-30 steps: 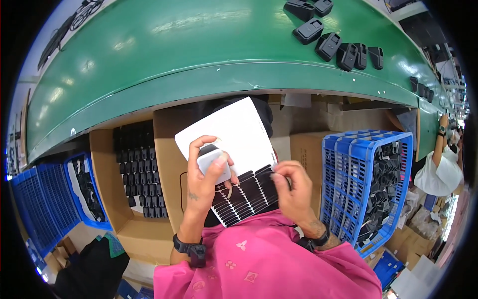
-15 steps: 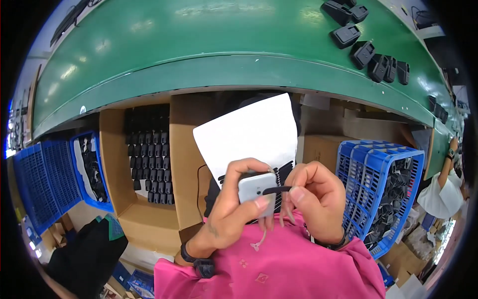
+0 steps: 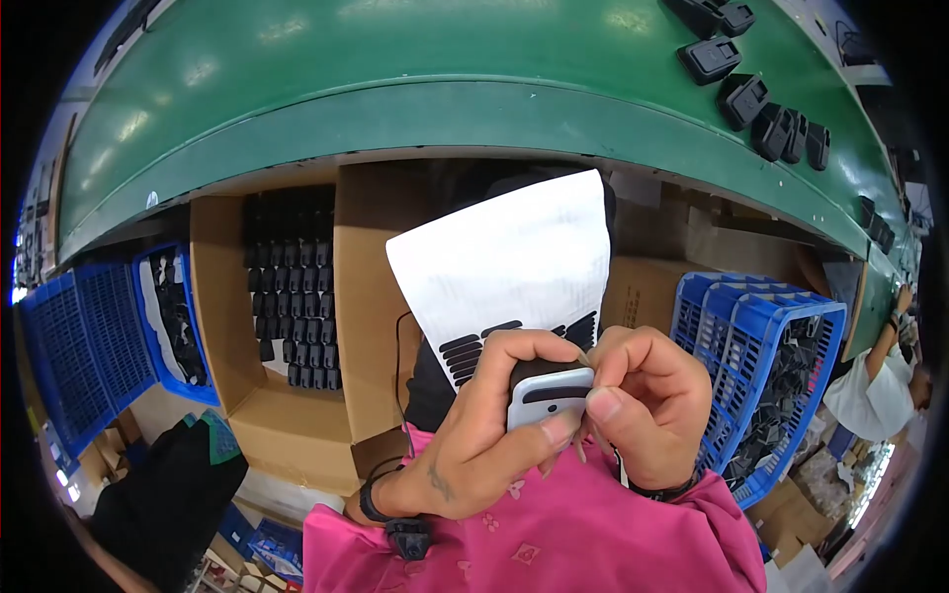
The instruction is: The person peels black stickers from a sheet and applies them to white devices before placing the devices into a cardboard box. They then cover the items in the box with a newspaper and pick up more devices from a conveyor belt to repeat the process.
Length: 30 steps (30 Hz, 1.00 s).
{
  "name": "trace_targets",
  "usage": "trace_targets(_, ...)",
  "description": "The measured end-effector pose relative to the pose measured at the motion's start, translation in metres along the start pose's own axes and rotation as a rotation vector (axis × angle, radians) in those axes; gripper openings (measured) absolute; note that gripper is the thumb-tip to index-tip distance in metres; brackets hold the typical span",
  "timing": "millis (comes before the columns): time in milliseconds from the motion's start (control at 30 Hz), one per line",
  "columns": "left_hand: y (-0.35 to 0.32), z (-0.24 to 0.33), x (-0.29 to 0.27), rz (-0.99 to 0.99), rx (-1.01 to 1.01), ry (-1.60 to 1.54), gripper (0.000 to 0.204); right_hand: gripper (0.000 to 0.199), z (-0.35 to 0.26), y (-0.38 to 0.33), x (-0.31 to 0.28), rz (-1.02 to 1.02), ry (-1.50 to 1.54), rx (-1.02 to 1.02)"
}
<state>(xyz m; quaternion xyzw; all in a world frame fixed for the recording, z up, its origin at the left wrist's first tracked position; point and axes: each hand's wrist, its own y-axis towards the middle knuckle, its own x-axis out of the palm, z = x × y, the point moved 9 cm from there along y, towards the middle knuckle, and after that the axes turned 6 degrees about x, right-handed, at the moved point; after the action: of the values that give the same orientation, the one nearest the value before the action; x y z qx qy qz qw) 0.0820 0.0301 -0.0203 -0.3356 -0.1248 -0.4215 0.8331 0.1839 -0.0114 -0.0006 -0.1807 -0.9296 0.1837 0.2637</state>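
Note:
My left hand is closed around a small pale grey case with rounded corners, its thumb lying on the face. Across the upper part of that face runs a black strip. The thumb and fingertips of my right hand are pinched together at the strip's right end, against the edge of the case. Behind my hands, a white sheet spreads over my lap. Several black strips sit in rows along its nearer part, partly covered by my hands.
A green workbench runs across the far side, with black charger-like devices at its right. Left stands an open cardboard box holding rows of black parts. Blue crates flank both sides; a co-worker's arm shows far right.
The strip, slanting over the case and held at its end before, now lies along the case's upper part. Both hands and the case have shifted slightly right.

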Motion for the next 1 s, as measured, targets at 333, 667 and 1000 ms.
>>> trace_targets(333,-0.0003,0.0041,-0.0006,-0.017,0.110,0.049,0.047,0.007,0.0011,-0.0004,0.0012,0.000,0.009,-0.002)
trace_targets(667,-0.0008,0.0040,0.0011,-0.022,0.103,0.053,0.047,0.007,0.0012,-0.0012,0.0006,0.002,-0.005,-0.015)
trace_targets(1000,-0.0017,0.0056,0.0006,-0.015,0.141,0.081,0.046,0.008,0.0008,-0.0009,-0.0001,0.017,-0.071,-0.035)
